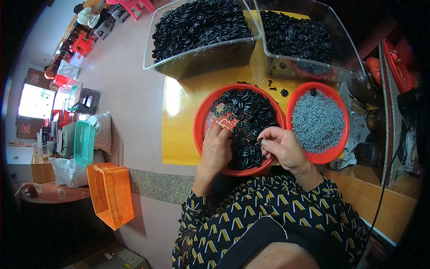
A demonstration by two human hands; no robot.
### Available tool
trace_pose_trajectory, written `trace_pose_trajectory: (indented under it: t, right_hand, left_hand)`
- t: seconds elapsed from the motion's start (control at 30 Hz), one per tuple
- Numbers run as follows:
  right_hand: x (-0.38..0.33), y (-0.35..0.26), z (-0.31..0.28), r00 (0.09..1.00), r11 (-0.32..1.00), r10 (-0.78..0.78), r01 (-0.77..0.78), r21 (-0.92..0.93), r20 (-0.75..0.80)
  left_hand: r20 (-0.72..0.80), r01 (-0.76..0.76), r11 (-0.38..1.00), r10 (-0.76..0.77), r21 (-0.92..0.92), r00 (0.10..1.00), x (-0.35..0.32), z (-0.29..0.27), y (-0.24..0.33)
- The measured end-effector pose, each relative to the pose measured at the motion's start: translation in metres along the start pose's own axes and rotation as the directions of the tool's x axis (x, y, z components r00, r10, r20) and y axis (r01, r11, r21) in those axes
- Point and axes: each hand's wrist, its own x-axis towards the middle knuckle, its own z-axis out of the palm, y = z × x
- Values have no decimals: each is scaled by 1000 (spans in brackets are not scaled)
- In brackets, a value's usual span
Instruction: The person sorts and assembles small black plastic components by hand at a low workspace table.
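Observation:
A red basin (200,148) holds many small black oval plastic parts (257,107) with holes in them; its patterned bottom shows at the left. My left hand (216,150) reaches over the left side of this basin, fingers curled down among the parts, their tips hidden. Over the basin's right side, my right hand (286,150) pinches a thin screw (258,142) between thumb and forefinger, with something small and dark by it. To the right, a second red basin (343,134) is full of silvery screws (317,123).
Two clear plastic bins (204,49) (313,60) heaped with black parts stand at the yellow table's (179,130) far side. Loose black pieces (284,93) lie between bins and basins. An orange crate (112,195) and a green basket (83,143) are at the left.

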Motion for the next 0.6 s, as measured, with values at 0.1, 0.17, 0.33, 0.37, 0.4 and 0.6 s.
trace_pose_trajectory:
  t: [0.1, 0.17, 0.33, 0.37, 0.4, 0.6]
  right_hand:
    - [1, 2, 0, 999, 999, 23, -23, 29, 23]
    - [3, 6, 0, 995, 985, 29, -45, 165, 98]
    - [7, 13, 16, 982, 911, 7, -84, 404, 189]
    - [7, 13, 18, 980, 892, 6, -94, 442, 198]
    - [8, 15, 18, 979, 884, 1, -96, 457, 203]
    - [7, 13, 20, 994, 873, 2, -56, 484, 110]
  left_hand:
    - [-10, 53, 981, -56, -188, 998, -4, -1, 3]
    - [55, 159, 932, -150, -325, 987, -11, -6, 12]
    - [69, 226, 670, -253, -707, 965, -25, 2, 29]
    - [68, 226, 670, -254, -707, 965, -26, 4, 32]
    - [-4, 150, 650, -229, -745, 974, -27, 6, 34]
    - [-153, -13, 777, -108, -629, 982, -26, 1, 42]
